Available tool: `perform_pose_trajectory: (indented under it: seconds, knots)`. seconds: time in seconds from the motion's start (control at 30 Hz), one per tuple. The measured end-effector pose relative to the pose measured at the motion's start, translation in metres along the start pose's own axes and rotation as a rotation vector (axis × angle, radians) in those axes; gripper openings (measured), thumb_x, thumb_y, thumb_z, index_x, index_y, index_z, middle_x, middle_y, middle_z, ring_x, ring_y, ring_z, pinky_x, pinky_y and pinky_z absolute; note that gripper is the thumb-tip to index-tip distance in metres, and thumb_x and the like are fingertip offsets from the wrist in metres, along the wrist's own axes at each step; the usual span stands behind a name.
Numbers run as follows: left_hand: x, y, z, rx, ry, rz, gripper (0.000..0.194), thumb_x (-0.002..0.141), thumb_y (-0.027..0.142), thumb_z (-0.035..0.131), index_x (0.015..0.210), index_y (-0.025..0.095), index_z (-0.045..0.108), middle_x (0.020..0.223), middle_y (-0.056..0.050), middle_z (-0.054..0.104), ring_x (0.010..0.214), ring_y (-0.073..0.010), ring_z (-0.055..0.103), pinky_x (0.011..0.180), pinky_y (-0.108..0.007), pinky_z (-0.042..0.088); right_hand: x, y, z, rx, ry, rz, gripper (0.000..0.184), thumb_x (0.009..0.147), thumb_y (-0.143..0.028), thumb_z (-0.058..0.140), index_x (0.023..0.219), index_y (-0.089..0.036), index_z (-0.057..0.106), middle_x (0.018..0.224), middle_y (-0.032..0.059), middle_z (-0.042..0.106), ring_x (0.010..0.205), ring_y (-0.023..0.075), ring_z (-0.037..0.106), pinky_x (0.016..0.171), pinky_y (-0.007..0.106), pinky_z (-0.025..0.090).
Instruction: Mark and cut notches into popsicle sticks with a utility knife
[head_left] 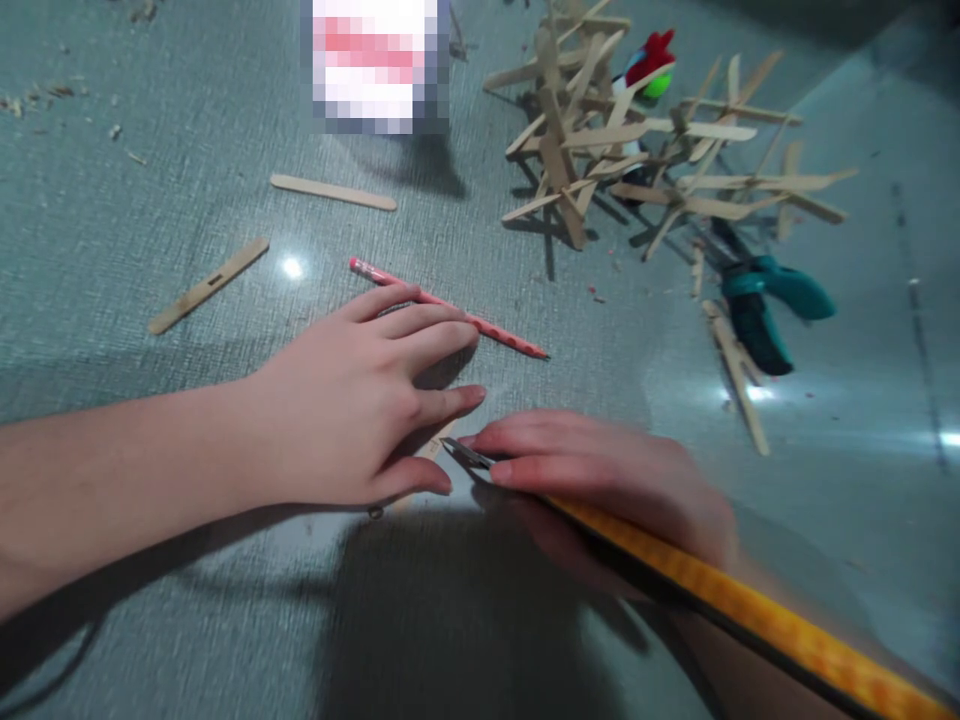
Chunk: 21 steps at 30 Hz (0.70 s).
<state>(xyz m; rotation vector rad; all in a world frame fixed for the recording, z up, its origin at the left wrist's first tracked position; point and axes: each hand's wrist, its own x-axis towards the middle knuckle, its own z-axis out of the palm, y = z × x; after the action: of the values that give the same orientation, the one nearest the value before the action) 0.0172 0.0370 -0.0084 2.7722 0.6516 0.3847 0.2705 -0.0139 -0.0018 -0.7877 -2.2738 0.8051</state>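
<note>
My left hand (375, 370) lies palm down with its fingers spread. Its thumb and index finger rest on either side of a small wooden craft stick (435, 445), mostly hidden beneath the hand. A pink pencil (510, 338) lies by its other fingertips. In my right hand (600, 470) is a craft knife (705, 580) with a long yellow-orange handle, slanting down to the right. The fingers close round the knife near its blade. Its metal tip is at the stick, between my left thumb and index finger; whether it cuts in cannot be told.
Two loose craft sticks, one plain (334, 192) and one with a slot (210, 285), lie at the left. Joined sticks (562, 170) pile up at the upper right, near teal-handled pliers (757, 300) and a red-and-green object (651, 68). Wood shavings (45, 98) lie far left.
</note>
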Motion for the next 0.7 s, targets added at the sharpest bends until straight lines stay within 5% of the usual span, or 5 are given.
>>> perform_pose_trajectory:
  seconds: [0.7]
  knots:
    - [-0.0004, 0.0009, 0.0000, 0.007, -0.003, -0.002, 0.056, 0.099, 0.062, 0.062, 0.138, 0.023, 0.073, 0.149, -0.017, 0.061, 0.144, -0.0385, 0.054, 0.125, -0.058, 0.036, 0.0026, -0.0026, -0.0042, 0.058, -0.060, 0.037, 0.026, 0.093, -0.004, 0.065, 0.109, -0.025, 0.065, 0.099, 0.0044, 0.081, 0.095, 0.0172, 0.080, 0.090, 0.029, 0.066]
